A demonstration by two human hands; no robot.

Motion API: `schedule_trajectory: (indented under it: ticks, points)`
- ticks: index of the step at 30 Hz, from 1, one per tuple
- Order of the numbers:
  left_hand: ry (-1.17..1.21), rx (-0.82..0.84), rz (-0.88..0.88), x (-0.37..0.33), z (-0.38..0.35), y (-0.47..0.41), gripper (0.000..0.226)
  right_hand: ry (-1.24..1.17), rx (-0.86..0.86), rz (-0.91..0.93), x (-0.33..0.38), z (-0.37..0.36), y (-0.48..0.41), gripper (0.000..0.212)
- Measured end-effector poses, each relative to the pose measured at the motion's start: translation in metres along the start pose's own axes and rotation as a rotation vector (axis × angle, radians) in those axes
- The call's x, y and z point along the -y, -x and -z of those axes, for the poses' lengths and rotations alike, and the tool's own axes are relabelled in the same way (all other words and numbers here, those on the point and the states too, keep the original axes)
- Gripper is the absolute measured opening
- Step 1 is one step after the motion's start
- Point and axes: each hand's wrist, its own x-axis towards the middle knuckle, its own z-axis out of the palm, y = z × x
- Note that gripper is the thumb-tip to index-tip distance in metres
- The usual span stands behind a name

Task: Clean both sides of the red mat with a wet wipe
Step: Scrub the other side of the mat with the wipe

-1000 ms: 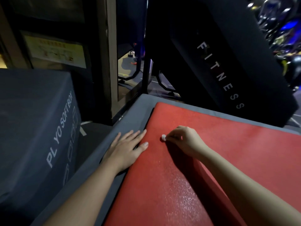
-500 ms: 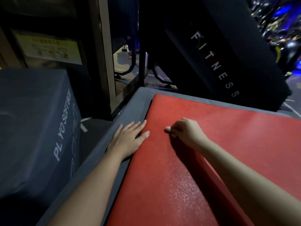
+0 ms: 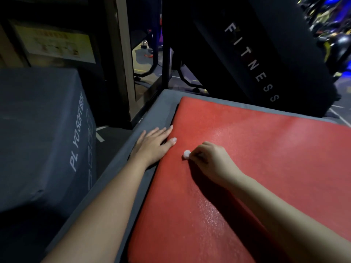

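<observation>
Right hand [image 3: 212, 160] is curled, its fingertips pinching a small balled wet wipe [image 3: 186, 154] and pressing it onto the red mat [image 3: 266, 168], which lies flat directly under the hand and extends away to its right. Left hand [image 3: 153, 145], just left of the wipe, lies flat with straight fingers across the mat's left edge and the grey platform [image 3: 121, 168] beneath, probably to stop the mat sliding under wiping strokes. Count: two hands, one wipe, one mat, one platform, one soft box [image 3: 38, 130] further left.
</observation>
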Motion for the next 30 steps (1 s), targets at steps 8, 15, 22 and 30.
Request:
schedule_trajectory:
  ticks: [8,15,22,30]
  points:
    - [0.042,-0.022,0.002,0.001,0.002,0.002,0.062,-0.048,0.021,-0.06,0.016,0.008,0.011,0.027]
    - [0.211,-0.198,-0.056,-0.008,0.012,0.032,0.07,-0.074,0.241,0.02,0.041,0.027,0.049,0.026]
    - [0.228,0.09,-0.109,-0.016,0.038,0.113,0.056,-0.097,0.208,0.05,0.06,0.031,0.087,0.025]
    - [0.212,0.012,-0.009,-0.011,0.022,0.168,0.05,-0.143,0.103,0.031,0.079,0.03,0.133,0.011]
